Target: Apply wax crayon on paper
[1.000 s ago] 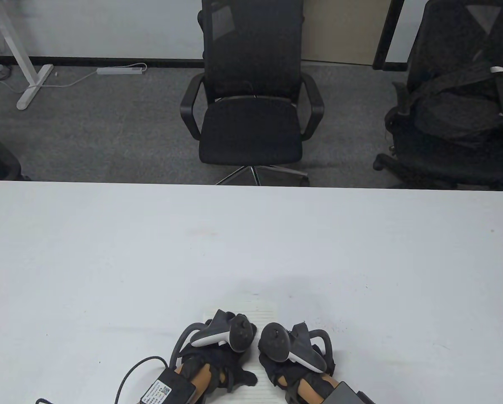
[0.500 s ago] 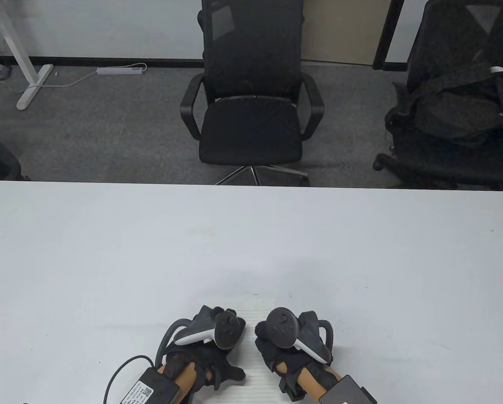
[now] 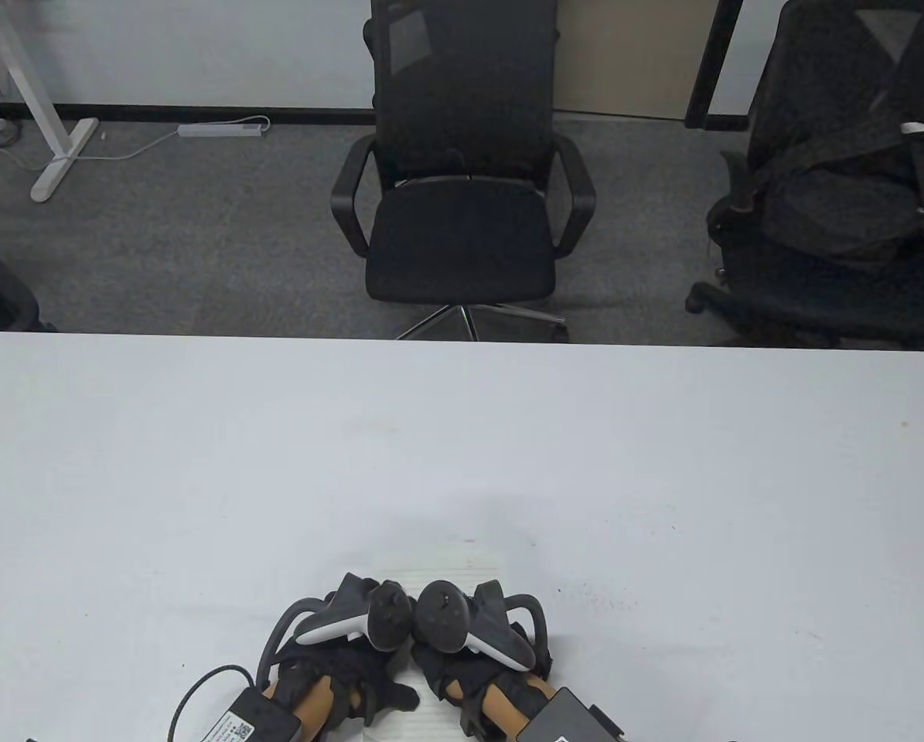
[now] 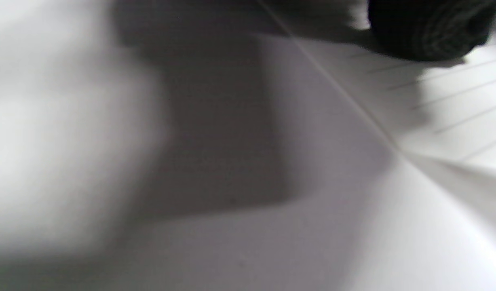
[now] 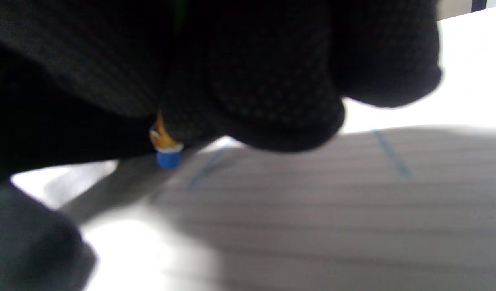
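our right hand point(image 3: 473, 680) pinches the blue crayon point(image 5: 167, 155) over the lined paper point(image 3: 438, 564) at six o'clock, while our left hand point(image 3: 338, 680) presses the sheet flat, touching its neighbour.

My left hand point(image 3: 346, 676) and right hand point(image 3: 469, 672) sit side by side at the near edge, trackers almost touching; my right fingers point(image 5: 272, 101) are curled tight.

Counter point(image 3: 199, 464): smooth, matt white laminate, faintly speckled toward 3 o'clock.
Paper point(image 3: 446, 560): thin, matt, ruled sheet.
Gloves point(image 3: 353, 680): black knit cloth, dotted weave on the fingers point(image 5: 272, 101).
Trackers point(image 3: 388, 614): smooth plastic, matt black with glossy white undersides.
Crayon point(image 5: 167, 155): waxy blue tip, orange paper wrap.
Chair point(image 3: 462, 193), at 12 o'clock: black mesh cloth, polished metal base.
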A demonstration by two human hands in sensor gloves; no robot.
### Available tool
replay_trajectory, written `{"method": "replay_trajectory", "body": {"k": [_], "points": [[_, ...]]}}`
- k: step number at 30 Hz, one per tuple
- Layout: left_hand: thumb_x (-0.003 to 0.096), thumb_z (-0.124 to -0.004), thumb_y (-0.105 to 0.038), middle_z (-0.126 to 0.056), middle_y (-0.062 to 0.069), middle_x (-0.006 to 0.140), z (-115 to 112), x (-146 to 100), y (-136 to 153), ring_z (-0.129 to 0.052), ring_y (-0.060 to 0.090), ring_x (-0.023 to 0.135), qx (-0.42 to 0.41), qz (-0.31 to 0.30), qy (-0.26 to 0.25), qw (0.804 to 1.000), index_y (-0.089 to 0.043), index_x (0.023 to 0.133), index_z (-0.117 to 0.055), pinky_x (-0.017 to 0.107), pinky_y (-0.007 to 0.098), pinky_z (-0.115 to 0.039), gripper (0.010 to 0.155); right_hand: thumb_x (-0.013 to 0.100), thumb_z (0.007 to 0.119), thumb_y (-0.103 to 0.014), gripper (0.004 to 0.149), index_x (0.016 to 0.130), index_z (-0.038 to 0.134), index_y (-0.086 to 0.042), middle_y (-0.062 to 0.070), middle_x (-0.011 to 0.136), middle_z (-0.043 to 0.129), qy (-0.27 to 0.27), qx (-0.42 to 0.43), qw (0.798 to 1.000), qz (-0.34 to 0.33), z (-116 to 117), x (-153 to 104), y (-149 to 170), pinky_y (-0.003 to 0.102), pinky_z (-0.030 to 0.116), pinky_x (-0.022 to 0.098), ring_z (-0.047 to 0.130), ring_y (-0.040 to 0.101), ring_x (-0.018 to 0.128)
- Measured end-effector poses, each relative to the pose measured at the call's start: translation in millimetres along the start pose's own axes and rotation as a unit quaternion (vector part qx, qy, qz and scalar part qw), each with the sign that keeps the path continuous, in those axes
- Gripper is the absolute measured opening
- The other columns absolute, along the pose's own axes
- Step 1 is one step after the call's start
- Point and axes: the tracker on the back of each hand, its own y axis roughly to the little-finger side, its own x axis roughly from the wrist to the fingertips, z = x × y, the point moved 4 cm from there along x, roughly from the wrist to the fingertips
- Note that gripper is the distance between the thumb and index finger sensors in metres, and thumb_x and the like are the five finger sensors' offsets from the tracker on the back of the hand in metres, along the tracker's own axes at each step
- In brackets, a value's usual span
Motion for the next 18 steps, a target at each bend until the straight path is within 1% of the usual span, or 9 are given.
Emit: {"method": "replay_trajectory", "body": {"k": [3, 10, 12, 18], "points": [[0.037, -0.074, -0.077, 0.005, -0.003, 0.11, -0.5, -0.3, -0.1, -0.003, 0.028, 0.109, -0.005, 0.002, 0.001, 1.0, -0.033, 0.107, -0.005, 0.076, 0.062, -0.017, 0.108, 0.034, 0.088, -0.041, 0.039, 0.069, 0.091, -0.024, 0.005, 0.05, 0.101, 0.005, -0.019, 1.0, 0.001, 3.4, -0.2, -3.8, 0.039, 0.092, 0.031, 0.102, 0.014, 0.027], [0.0371, -0.074, -0.077, 0.006, -0.003, 0.109, -1.1, -0.2, -0.1, -0.001, 0.028, 0.109, -0.009, 0.005, 0.003, 1.0, -0.033, 0.107, -0.004, 0.075, 0.062, -0.016, 0.108, 0.034, 0.088, -0.041, 0.039, 0.069, 0.091, -0.024, 0.005, 0.05, 0.101, 0.012, -0.038, 0.999, 0.009, 3.2, -1.2, -2.4, 0.038, 0.092, 0.031, 0.102, 0.014, 0.027], [0.037, -0.074, -0.077, 0.006, -0.003, 0.109, -1.1, -0.2, 0.0, -0.001, 0.028, 0.109, -0.009, 0.005, 0.004, 1.0, -0.033, 0.107, -0.004, 0.075, 0.062, -0.016, 0.108, 0.034, 0.089, -0.04, 0.039, 0.069, 0.091, -0.023, 0.005, 0.05, 0.101, 0.012, -0.023, 1.0, 0.011, 3.6, -1.2, -0.6, 0.039, 0.092, 0.031, 0.102, 0.014, 0.026], [0.0368, -0.074, -0.077, 0.006, -0.004, 0.109, -1.5, -0.1, 0.4, -0.001, 0.028, 0.108, -0.011, 0.006, 0.005, 1.0, -0.034, 0.107, -0.003, 0.075, 0.062, -0.016, 0.108, 0.034, 0.089, -0.04, 0.039, 0.069, 0.091, -0.023, 0.005, 0.049, 0.101, 0.016, -0.03, 0.999, 0.006, 3.6, -2.5, -1.1, 0.038, 0.092, 0.03, 0.102, 0.014, 0.026]]}}
